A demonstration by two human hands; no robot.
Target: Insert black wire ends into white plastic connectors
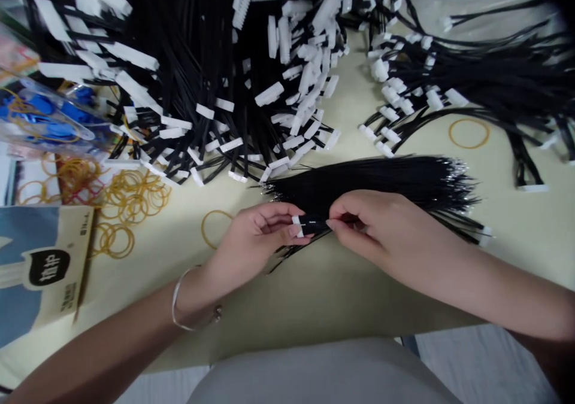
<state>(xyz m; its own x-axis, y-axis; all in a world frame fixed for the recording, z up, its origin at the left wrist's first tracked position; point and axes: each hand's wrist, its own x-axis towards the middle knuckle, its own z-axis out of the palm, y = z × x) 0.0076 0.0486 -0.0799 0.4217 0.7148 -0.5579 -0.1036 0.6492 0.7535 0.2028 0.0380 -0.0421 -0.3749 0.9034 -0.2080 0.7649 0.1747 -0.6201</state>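
My left hand [247, 236] pinches a small white connector [297, 226] between thumb and fingers. Black wires [313, 222] run out of the connector's right side. Just to the right, my right hand [381, 224] is closed in a pinch on a black wire close to the connector; its fingertips partly hide the wire. Right behind both hands lies a thick bundle of loose black wires [381, 176], with shiny metal terminals [460, 179] at the right end. A wire with a white connector [485, 235] sticks out past my right wrist.
Large heaps of black cables with white connectors [309, 81] cover the back of the table. Another cable bunch [485, 69] lies at the back right, near a single rubber band [469, 133]. Yellow rubber bands [130, 194], a bag with blue items [49, 114] and a tissue pack [40, 266] sit left.
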